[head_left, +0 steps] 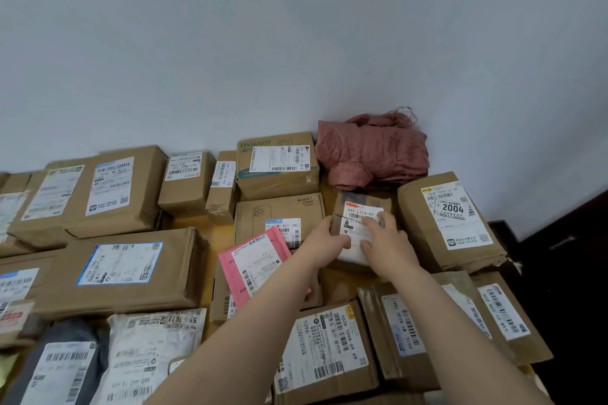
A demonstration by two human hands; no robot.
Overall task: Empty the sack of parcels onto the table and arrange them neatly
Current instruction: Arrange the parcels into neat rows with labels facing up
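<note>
Both hands, left [329, 242] and right [386, 245], grip a box [362, 207] on the parcel-crowded table [210, 289]; crumpled sack [371, 153] against the pale wall [296, 43].

Wooden table [210, 223] crowded with parcels [131, 270], crumpled sack [371, 154].

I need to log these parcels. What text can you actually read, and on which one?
"HYNAUT": box by the wall
"MOBILE CASE": flat box
"642 L714-00": small parcel under both hands
"2004": right box
"T098": front box
"3611", upside down: white mailer
The remaining fine print is too blurred.
</note>
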